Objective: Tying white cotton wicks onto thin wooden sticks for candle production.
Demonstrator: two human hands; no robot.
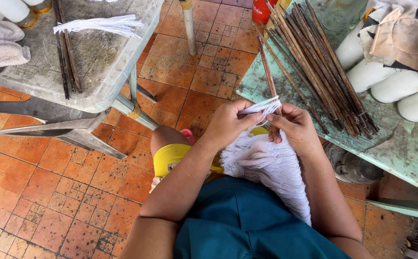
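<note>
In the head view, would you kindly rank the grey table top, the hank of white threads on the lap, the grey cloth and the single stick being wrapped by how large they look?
1. grey table top
2. hank of white threads, though it is nearer the camera
3. grey cloth
4. single stick

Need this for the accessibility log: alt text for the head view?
Left hand and right hand pinch white threads around a thin brown stick, above a white thread bundle on the lap. More sticks lie on a green table.
</note>
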